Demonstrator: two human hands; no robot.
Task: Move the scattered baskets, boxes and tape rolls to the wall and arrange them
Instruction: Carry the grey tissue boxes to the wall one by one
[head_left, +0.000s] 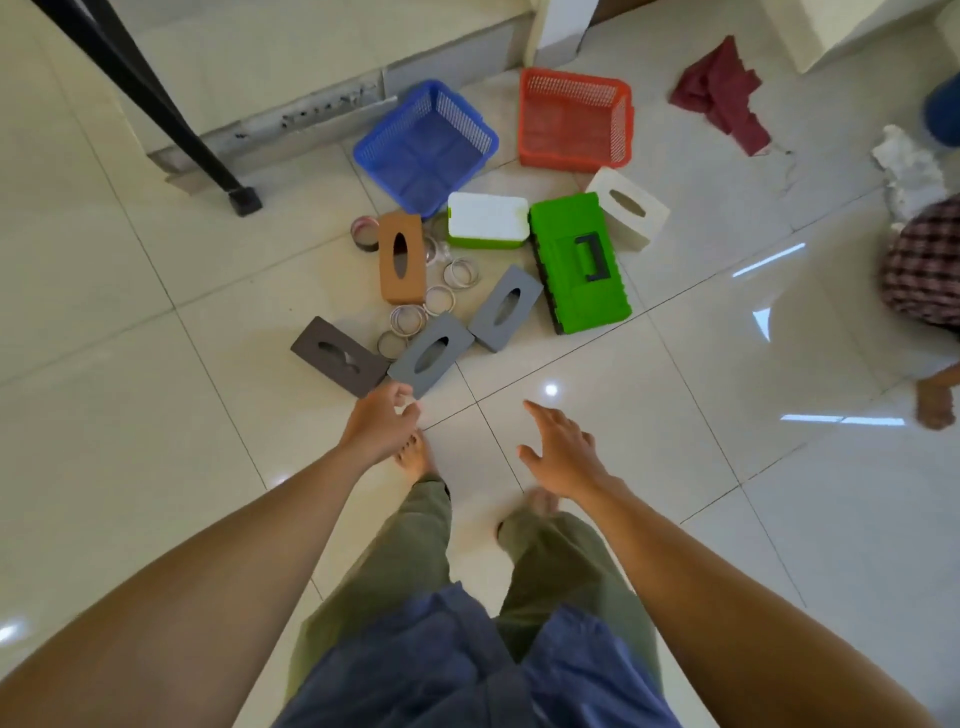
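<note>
Left hand (382, 423) and right hand (561, 452) both released, empty; risk: lifting the nearest grey box (431, 358) could scatter tape rolls (406, 318) just beside it at 12 o'clock.

Tiled floor (675, 467): baskets (426, 143), boxes (579, 262), tape rolls (460, 273).

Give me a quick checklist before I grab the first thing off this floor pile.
1. Hands free: left hand and right hand hold nothing, ok.
2. Nearest grey box uncovered, nothing on it: ok.
3. Left hand touching that box: cannot tell.
4. Baskets empty: blue basket and red basket hold nothing, ok.
5. Loose tape rolls gathered: not ok, they lie scattered.
</note>
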